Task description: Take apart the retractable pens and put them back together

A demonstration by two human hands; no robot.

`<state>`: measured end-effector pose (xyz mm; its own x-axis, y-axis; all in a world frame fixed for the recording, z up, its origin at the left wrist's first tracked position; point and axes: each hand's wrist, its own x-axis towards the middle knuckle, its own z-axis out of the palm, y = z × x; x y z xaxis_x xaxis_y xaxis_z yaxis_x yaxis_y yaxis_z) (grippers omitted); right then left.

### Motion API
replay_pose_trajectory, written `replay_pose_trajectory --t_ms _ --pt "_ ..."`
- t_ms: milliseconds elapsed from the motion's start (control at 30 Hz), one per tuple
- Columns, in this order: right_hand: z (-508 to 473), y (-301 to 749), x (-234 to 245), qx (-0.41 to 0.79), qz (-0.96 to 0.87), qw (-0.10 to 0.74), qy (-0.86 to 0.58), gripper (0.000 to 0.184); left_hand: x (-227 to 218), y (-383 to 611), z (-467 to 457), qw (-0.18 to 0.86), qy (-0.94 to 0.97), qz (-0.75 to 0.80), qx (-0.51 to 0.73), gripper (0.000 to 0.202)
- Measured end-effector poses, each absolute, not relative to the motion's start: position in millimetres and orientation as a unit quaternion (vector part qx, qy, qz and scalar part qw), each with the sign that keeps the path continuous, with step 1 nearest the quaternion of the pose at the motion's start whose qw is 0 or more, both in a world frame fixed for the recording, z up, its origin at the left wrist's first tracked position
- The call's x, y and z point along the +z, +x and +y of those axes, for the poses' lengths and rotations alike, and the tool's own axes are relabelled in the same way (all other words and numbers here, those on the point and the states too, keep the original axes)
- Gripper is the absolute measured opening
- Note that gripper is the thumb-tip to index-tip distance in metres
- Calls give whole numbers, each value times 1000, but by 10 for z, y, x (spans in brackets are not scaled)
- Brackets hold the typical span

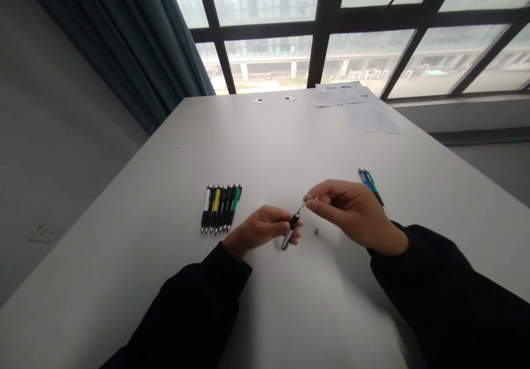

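My left hand (pixel 269 226) is closed round a white and black pen barrel (pixel 293 223), held tilted with its open end up and to the right. The thin refill tip pokes out of that end. Just above it, my right hand (pixel 350 209) pinches a tiny, pale spring (pixel 304 204) between thumb and forefinger, lined up with the tip; whether the two touch is too small to tell. On the table below my right hand lies a small metal pen tip (pixel 316 230).
A row of several click pens (pixel 221 209), white, yellow, black and green, lies to the left. Two pens (pixel 370 186), blue and green, lie beyond my right hand. Printed papers (pixel 368 116) rest at the far edge of the white table (pixel 256 148), by the window.
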<state>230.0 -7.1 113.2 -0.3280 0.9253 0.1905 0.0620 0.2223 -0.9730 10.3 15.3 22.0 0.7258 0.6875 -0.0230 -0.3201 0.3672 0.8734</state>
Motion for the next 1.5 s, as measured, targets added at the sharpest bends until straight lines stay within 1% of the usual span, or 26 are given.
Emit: replay_pose_trajectory --t_ms 267,433,733,933,967,1033,1100,1200,1267,1333,1367,1467,1500 --pt "-73 2307 1136 502 -659 413 -378 17 224 104 148 803 468 202 308 34" --pt "-57 2303 1147 488 -655 427 -387 18 214 97 154 802 472 204 305 37" --pt "-86 2312 1160 489 -685 380 -384 20 225 112 150 801 471 199 310 34" --pt "-76 2331 1202 455 -734 327 -385 22 233 108 156 801 475 191 312 29" --pt "-64 2347 1208 459 -735 320 -384 26 235 105 155 800 475 191 312 29" --pt "-27 2388 1208 459 -743 292 -390 40 238 101 150 799 474 193 315 31" --pt "16 2427 1181 433 -768 230 -412 46 242 103 142 799 472 196 318 33" --pt "63 2443 1074 362 -814 109 -440 41 245 115 134 798 468 199 323 37" --pt "74 2424 967 327 -835 57 -439 34 245 123 132 798 467 198 325 36" --pt "74 2399 860 314 -846 41 -429 17 244 127 131 799 467 196 325 34" --pt "75 2390 817 314 -849 41 -422 12 246 129 129 799 467 195 324 33" --pt "91 2403 770 321 -854 56 -406 20 261 132 116 803 466 192 319 33" --pt "100 2419 790 325 -853 65 -402 20 269 133 110 805 464 191 317 33"
